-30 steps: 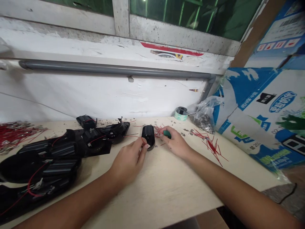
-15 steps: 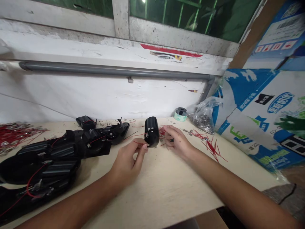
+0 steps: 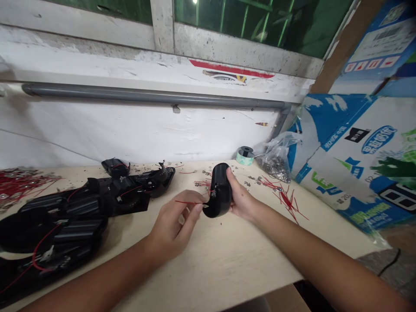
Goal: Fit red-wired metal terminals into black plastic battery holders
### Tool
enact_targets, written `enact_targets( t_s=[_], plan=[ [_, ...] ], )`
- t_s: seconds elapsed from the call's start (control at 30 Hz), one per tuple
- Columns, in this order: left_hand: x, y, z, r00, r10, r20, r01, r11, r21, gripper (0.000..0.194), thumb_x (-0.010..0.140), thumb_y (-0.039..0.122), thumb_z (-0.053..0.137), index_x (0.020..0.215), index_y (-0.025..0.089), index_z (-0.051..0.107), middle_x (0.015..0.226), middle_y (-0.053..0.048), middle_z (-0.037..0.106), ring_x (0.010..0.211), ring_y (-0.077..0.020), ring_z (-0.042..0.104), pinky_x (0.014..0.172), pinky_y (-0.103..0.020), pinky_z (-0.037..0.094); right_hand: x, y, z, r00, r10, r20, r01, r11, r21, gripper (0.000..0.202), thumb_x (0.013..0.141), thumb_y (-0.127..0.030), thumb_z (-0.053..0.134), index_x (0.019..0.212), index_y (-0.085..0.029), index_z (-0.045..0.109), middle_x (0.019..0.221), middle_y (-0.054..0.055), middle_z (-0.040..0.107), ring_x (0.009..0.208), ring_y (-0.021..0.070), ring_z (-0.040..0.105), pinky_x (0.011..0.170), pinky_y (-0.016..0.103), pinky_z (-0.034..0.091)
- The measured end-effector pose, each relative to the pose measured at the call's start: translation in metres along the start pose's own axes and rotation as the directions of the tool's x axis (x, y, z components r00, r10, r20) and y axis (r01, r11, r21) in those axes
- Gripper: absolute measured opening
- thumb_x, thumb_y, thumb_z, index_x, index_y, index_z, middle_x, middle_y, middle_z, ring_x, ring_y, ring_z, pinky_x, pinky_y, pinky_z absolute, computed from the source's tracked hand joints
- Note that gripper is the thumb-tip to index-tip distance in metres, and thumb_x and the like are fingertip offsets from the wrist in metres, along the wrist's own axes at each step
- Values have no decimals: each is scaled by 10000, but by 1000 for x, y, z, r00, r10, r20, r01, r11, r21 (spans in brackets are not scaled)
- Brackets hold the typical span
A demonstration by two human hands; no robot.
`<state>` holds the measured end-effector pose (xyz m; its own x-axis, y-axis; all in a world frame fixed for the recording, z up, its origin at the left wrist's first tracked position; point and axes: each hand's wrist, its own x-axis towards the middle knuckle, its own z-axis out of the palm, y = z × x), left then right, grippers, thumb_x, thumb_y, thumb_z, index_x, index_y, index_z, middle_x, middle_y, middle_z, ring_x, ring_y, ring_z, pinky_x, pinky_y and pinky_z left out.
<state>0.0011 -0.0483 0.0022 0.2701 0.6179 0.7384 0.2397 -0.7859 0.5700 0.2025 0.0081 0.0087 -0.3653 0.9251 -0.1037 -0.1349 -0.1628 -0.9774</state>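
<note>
A rounded black plastic housing (image 3: 222,188) is gripped in my right hand (image 3: 243,197), which closes round its right side with the thumb up along the edge. A small metal piece shows on the housing's left side. My left hand (image 3: 177,221) pinches a thin red wire (image 3: 187,202) between thumb and forefinger, close to the housing's lower left edge. One end of this wire sticks out to the left over the fingers. Whether its other end is fixed to the housing, I cannot tell.
Several black housings (image 3: 81,206) with red wires lie on the table at left. Behind them is a pile of red wires (image 3: 22,184). More red wires (image 3: 287,201) and a plastic bag of small metal parts (image 3: 276,164) lie at right, near a tape roll (image 3: 245,156) and a printed carton (image 3: 351,160).
My right hand has closed round the black housing, which has shifted right and nearer to me. My left hand still pinches the red wire by its lower edge.
</note>
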Motion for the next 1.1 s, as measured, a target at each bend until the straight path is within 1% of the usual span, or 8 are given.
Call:
enact_targets(
  t_s=[0.07, 0.13, 0.27, 0.37, 0.57, 0.67, 0.87, 1.1],
  plan=[
    [3, 2, -2, 997, 54, -60, -51, 997, 63, 131, 923, 79, 536, 957, 176, 617, 892, -68, 629, 791, -152, 615, 595, -250, 492, 1, 5, 3, 1000, 7, -20, -7, 1000, -1, 743, 745, -917, 403, 801, -198, 586, 510, -29, 466, 412, 107, 365, 415, 225, 301],
    [6, 2, -3, 987, 124, -98, -111, 985, 133, 154, 893, 44, 571, 957, 175, 620, 853, -53, 616, 787, -153, 596, 634, -268, 489, 0, 9, 7, 999, 32, -9, -32, 999, 17, 720, 752, -907, 418, 794, -207, 580, 512, -23, 470, 429, 125, 399, 421, 238, 316],
    [8, -1, -2, 973, 213, -86, -190, 957, 219, 206, 860, 18, 616, 974, 184, 660, 845, -47, 654, 816, -167, 603, 737, -326, 498, -4, 15, 16, 995, 88, 51, -90, 995, 36, 705, 747, -911, 418, 752, -215, 529, 500, -26, 456, 398, 117, 365, 379, 228, 263],
    [8, -2, 0, 978, 191, -81, -167, 957, 237, 196, 863, 40, 630, 971, 193, 689, 839, -48, 670, 786, -171, 604, 732, -341, 494, -8, 18, 21, 989, 118, 92, -120, 993, 19, 685, 758, -900, 427, 695, -218, 460, 474, -37, 429, 364, 99, 317, 344, 216, 204],
    [10, -1, -1, 981, 186, -56, -168, 957, 235, 198, 854, 29, 641, 965, 175, 716, 833, -50, 684, 769, -162, 600, 722, -324, 487, -12, 17, 26, 977, 143, 159, -139, 990, -36, 665, 799, -869, 414, 678, -216, 445, 454, -41, 427, 350, 100, 335, 313, 210, 213],
    [10, -2, -1, 981, 190, -41, -175, 956, 234, 201, 860, 23, 633, 962, 175, 715, 841, -52, 693, 772, -162, 601, 724, -321, 486, -13, 16, 27, 976, 142, 165, -136, 989, -50, 666, 811, -862, 405, 677, -212, 457, 458, -39, 427, 354, 102, 352, 311, 213, 230],
    [9, -2, -2, 979, 201, -28, -190, 954, 230, 189, 855, 31, 647, 959, 173, 715, 839, -46, 701, 778, -159, 601, 737, -321, 488, -13, 17, 26, 975, 126, 184, -128, 992, -4, 666, 800, -862, 431, 667, -209, 450, 453, -42, 423, 344, 95, 333, 302, 206, 225],
    [12, -3, -2, 991, 129, 22, -131, 974, 183, 153, 872, 68, 637, 928, 174, 733, 818, -51, 711, 760, -164, 615, 718, -323, 495, -13, 17, 29, 974, 128, 186, -132, 991, 11, 663, 805, -853, 443, 643, -210, 429, 435, -49, 401, 335, 86, 308, 296, 198, 216]
  ],
)
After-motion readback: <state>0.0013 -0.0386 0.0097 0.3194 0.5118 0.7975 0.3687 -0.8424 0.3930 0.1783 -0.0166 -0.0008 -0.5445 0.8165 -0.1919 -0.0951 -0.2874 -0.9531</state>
